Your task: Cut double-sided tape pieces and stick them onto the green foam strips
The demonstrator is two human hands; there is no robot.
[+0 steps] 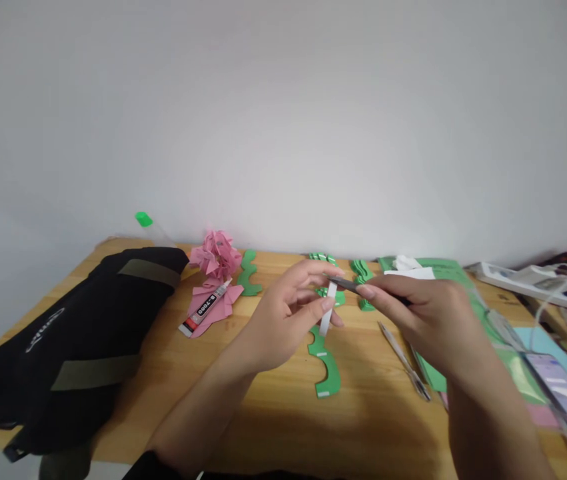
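My left hand pinches a narrow white strip between thumb and fingers, holding it upright above the table. My right hand is closed around a slim dark pointed metal tool; its tip meets the strip's top end, and whether it is scissors or tweezers is hidden by the fingers. Below the strip lies a green wavy-edged cutout bearing small white patches. Behind my hands are more green cutouts, stacked, partly covered by the fingers. A slender silver tool rests near my right wrist.
On the left lies a black bag. Beside it are crumpled pink paper, a B-7000 glue tube and another green cutout. To the right are green sheets, a phone and a white power strip with cables.
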